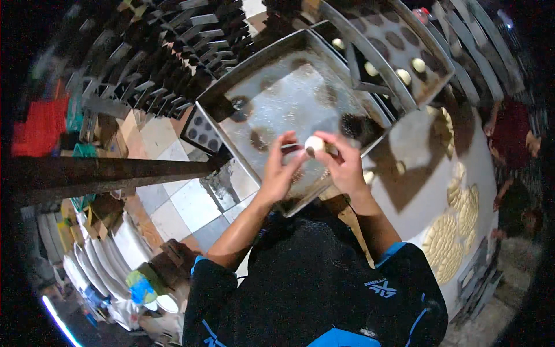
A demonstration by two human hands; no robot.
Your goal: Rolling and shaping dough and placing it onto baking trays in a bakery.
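In the head view, your right hand (345, 165) pinches a small, round, cream-white dough ball (314, 143) between thumb and fingers, above a large rectangular grey metal tray (283, 104) with dark round stains. Your left hand (280, 168) is loosely curled, thumb and fingers apart, just beside the ball; you cannot tell whether its thumb touches. To your right, scored pale-yellow dough pieces (442, 246) lie on a smooth pale-grey tabletop (413, 199).

I see glare on the tray (283, 110) and shadow on the table (404, 222). My view's edges bend and darken.
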